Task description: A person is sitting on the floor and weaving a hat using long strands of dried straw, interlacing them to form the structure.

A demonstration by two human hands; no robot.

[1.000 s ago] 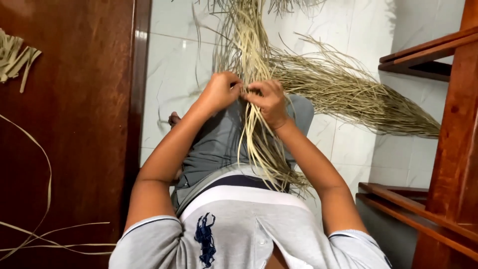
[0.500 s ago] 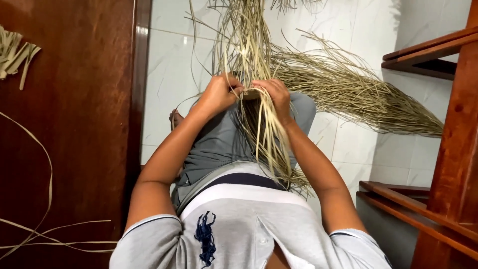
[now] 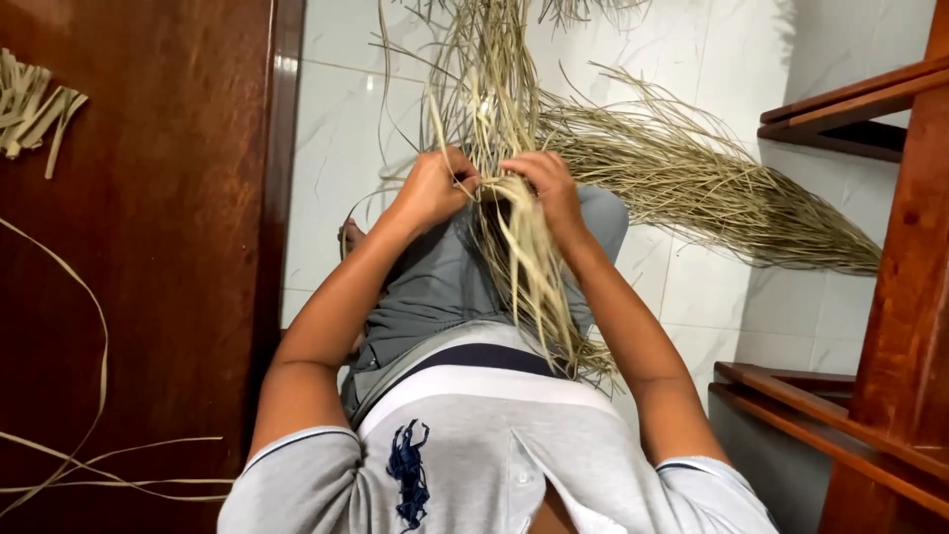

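Both hands, left hand [image 3: 432,188] and right hand [image 3: 547,185], fingers closed on the dried straw bundle [image 3: 524,267], seemingly keeping strands taut over the knee.

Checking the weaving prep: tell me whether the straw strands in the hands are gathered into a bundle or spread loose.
Gathered: both the left hand and right hand pinch the straw strands into one bundle that hangs over the lap.

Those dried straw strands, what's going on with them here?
A seated person grips a bundle of dried grass strands over their lap, the left hand and right hand pinching it close together. More strands fan across the white tile floor, and a few flat strips lie on the dark wooden surface alongside.
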